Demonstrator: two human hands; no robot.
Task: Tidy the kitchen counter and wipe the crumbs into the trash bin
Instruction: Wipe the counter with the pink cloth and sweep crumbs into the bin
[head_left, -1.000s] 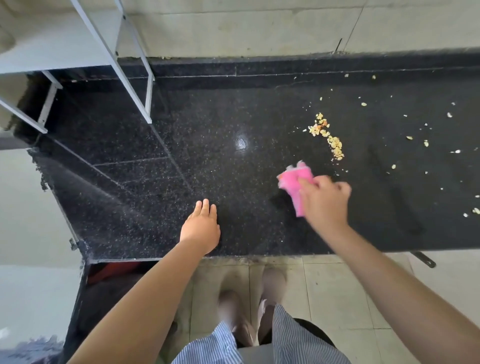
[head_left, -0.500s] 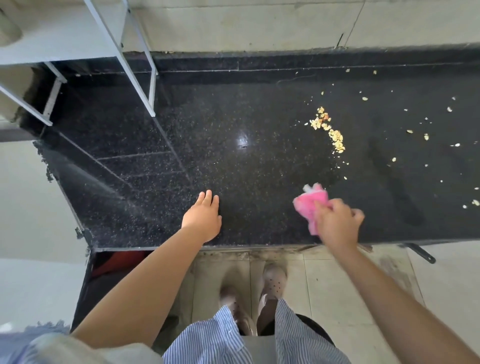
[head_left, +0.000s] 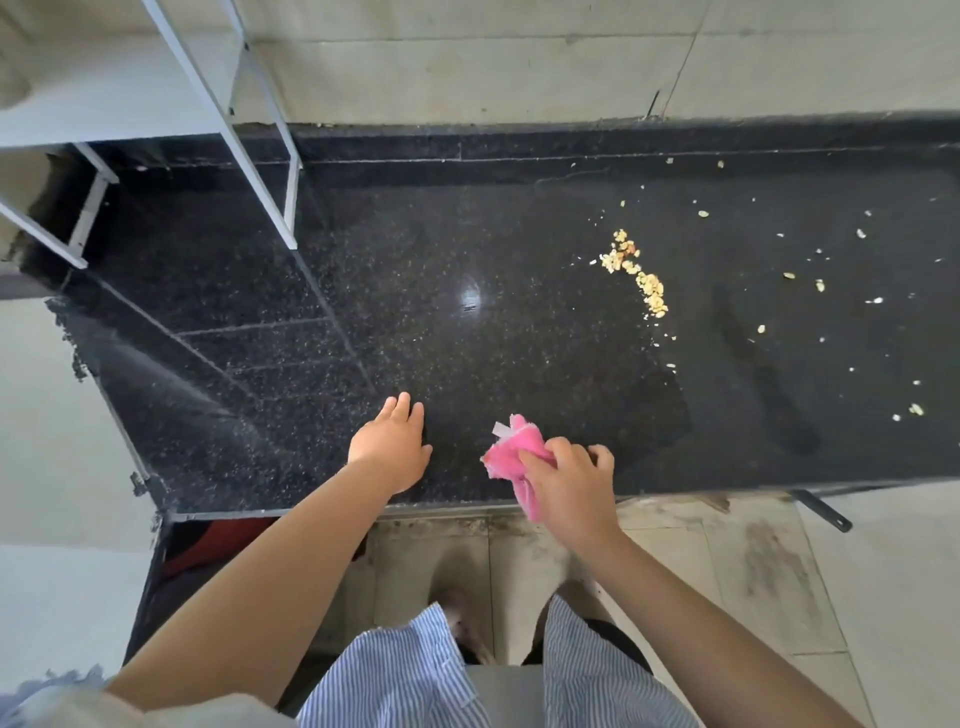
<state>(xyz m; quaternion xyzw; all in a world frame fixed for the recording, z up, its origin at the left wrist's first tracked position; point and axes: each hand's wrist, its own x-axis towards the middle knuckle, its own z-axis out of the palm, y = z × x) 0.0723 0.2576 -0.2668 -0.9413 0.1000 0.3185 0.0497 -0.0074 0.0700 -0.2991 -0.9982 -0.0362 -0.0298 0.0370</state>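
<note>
Bunched in my right hand (head_left: 569, 486), the pink cloth (head_left: 511, 453) sits at the counter edge — my left hand (head_left: 390, 446) lies flat beside. Yellow crumbs (head_left: 636, 273) wait far ahead-right; a hurried sweep may drop them on the floor.

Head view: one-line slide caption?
Right hand grips pink cloth at black counter edge; left hand rests flat; crumbs unswept.

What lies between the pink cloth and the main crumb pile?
In the head view, only bare black counter and a few stray crumbs separate the pink cloth, gripped by the right hand, from the crumb pile.
</note>
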